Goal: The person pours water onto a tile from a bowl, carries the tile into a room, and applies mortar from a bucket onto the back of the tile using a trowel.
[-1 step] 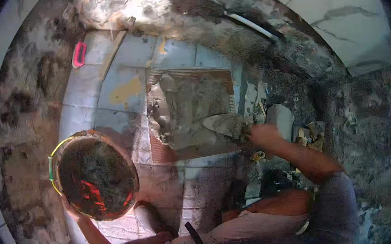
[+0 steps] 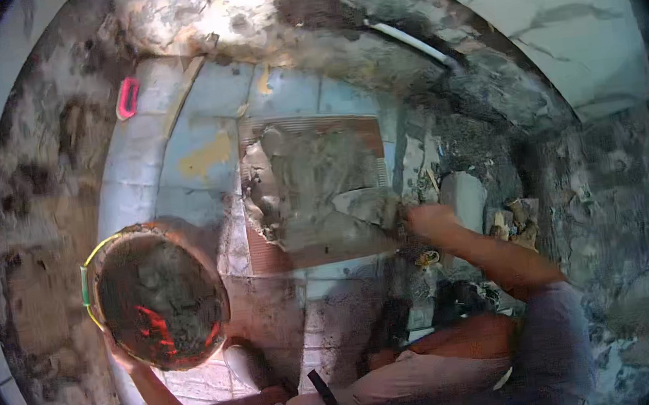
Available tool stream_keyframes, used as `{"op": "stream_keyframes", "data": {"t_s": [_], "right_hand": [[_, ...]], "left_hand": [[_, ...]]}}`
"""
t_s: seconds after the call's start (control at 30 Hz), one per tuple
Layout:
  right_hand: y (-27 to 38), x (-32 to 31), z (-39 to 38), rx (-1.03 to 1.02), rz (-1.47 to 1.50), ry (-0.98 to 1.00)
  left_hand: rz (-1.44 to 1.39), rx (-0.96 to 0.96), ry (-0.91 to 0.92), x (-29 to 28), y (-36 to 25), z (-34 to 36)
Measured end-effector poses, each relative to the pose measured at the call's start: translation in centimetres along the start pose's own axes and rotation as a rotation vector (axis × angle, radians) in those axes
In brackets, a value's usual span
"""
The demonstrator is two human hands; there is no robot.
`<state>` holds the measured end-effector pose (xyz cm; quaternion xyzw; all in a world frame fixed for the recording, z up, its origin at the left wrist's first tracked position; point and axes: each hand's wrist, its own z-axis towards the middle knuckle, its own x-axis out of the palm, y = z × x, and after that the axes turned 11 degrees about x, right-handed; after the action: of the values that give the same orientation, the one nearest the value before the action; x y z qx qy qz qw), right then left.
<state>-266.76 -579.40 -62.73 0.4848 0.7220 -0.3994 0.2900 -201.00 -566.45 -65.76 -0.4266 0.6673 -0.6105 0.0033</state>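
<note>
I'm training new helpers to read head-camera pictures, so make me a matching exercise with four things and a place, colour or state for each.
Things:
1. Trowel
2. Bucket
3. Pink object
4. Ribbed panel

Descriptions:
A. touched at its side by the left hand
B. reddish-brown, largely covered with grey paste
C. in the right hand
D. near the floor's far left corner

Pairs: 1-C, 2-A, 3-D, 4-B

No readable text, label, brand, number or sign on bucket [image 2: 223, 290], tile [image 2: 267, 259] or trowel [image 2: 365, 204], nor on floor [image 2: 128, 167] or anything else in view.
</note>
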Motion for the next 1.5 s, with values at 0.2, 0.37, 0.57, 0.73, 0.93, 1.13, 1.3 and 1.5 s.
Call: {"op": "stream_keyframes", "data": {"t_s": [0.2, 0.37, 0.57, 0.73, 0.93, 1.13, 1.3, 1.5], "right_hand": [[-1.6, 0.2, 4.8, 0.140, 0.024, -0.018], [-2.9, -0.8, 5.9, 0.177, 0.187, -0.092], [-4.1, -0.4, 8.2, 0.384, 0.680, 0.559], [-7.2, 7.2, 4.8, -0.019, 0.210, 0.488], [-5.6, 1.9, -0.9, -0.257, 0.090, 0.285], [0.6, -11.1, -8.1, 0.149, 0.594, 0.155], [10.4, -14.0, -7.1, -0.373, 1.127, 0.424], [24.1, -17.8, -7.7, -0.606, 0.698, 0.093]], "left_hand": [[0.100, 0.028, 0.014, -2.9, 0.0, 0.6], [0.035, -0.074, 0.064, 0.0, -0.2, -0.1], [-0.067, -0.098, 0.174, -2.0, -0.2, 0.2], [-0.056, -0.076, 0.139, -2.3, 0.0, 0.9], [-0.026, -0.078, 0.128, -2.2, 0.1, 0.9], [0.304, 0.150, -0.277, -0.5, 0.3, -0.2], [0.240, 0.193, -0.193, -0.8, 0.5, 0.2], [0.180, 0.180, -0.097, -0.2, -0.1, -0.1]]}}
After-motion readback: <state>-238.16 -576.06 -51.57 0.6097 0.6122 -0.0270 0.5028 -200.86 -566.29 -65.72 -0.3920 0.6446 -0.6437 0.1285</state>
